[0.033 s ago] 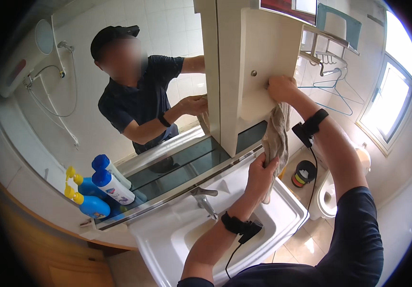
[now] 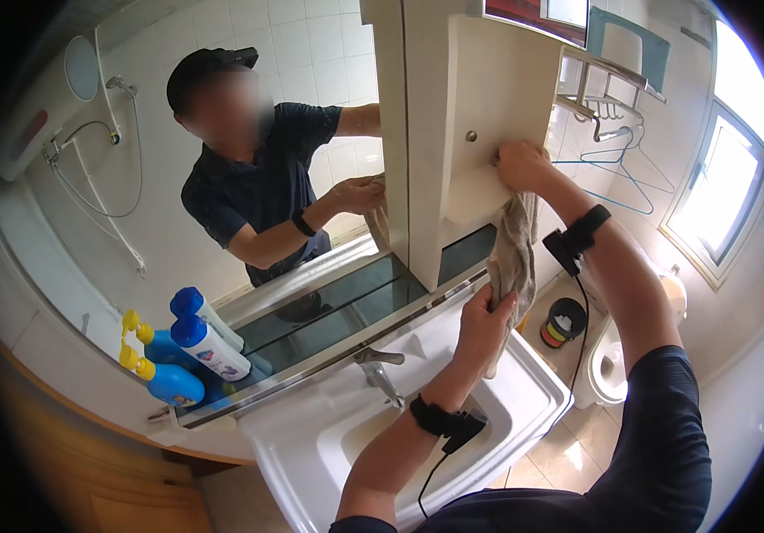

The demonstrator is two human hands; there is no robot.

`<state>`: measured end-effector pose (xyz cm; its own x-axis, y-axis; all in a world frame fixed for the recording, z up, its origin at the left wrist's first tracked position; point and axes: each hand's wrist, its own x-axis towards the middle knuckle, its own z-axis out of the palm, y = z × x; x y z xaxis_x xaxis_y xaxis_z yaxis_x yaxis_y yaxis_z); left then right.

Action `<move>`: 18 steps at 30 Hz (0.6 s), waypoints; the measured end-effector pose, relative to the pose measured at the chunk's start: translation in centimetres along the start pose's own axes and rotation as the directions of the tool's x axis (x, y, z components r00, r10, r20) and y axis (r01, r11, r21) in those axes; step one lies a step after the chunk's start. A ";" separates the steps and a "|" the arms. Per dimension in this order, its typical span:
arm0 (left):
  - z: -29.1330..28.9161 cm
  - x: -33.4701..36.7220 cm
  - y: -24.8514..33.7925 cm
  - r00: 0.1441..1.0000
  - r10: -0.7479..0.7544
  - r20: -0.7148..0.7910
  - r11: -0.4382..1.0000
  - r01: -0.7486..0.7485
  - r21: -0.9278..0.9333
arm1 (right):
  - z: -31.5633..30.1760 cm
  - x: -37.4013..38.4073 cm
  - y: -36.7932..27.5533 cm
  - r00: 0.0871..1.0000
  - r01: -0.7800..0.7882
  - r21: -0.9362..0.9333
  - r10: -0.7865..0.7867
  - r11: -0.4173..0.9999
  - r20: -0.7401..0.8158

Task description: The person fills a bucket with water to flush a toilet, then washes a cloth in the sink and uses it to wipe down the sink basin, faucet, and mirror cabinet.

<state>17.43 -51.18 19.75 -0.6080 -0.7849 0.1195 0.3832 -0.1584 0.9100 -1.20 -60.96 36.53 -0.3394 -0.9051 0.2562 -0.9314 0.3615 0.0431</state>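
A crumpled grey-beige cloth [image 2: 515,244] hangs in front of the cream cabinet [image 2: 488,80], over the right end of the basin. My right hand [image 2: 524,166] is closed at the cloth's top end. Its fingertips press against the lower part of the cabinet front, beside a small round metal knob [image 2: 471,136]; what lies right under them is hidden. Lower down, my left hand [image 2: 486,320] grips the cloth between thumb and fingers, above the white washbasin [image 2: 533,377]. Both wrists wear black straps with cabled devices.
Bottles with blue caps [image 2: 209,342] and a blue pump bottle [image 2: 176,384] stand on the glass shelf [image 2: 337,311] below the mirror [image 2: 328,53]. A faucet [image 2: 382,373] rises from the basin. To the right are hangers [image 2: 621,164], a small bin [image 2: 564,322] and a toilet [image 2: 608,369].
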 end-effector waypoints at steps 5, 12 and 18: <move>0.2 0.6 -0.5 0.998 0.046 0.044 0.999 -0.045 -0.028 | 4.0 2.7 3.4 0.947 0.079 0.145 -0.029 0.986 -0.321; -0.2 -0.7 -1.6 0.999 -0.048 -0.014 0.997 0.047 -0.060 | 3.5 -1.8 0.6 0.910 0.360 0.239 -0.283 0.902 -0.304; -1.1 -1.9 -2.7 0.994 -0.039 -0.105 0.989 0.024 -0.147 | 3.0 -3.6 -3.4 0.859 0.498 0.380 -0.384 0.780 -0.338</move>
<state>18.28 -49.94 16.65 -0.5464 -0.8365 0.0411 0.4667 -0.2633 0.8443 2.77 -59.56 32.58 0.1106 -0.8408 0.5299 -0.9452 -0.2539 -0.2055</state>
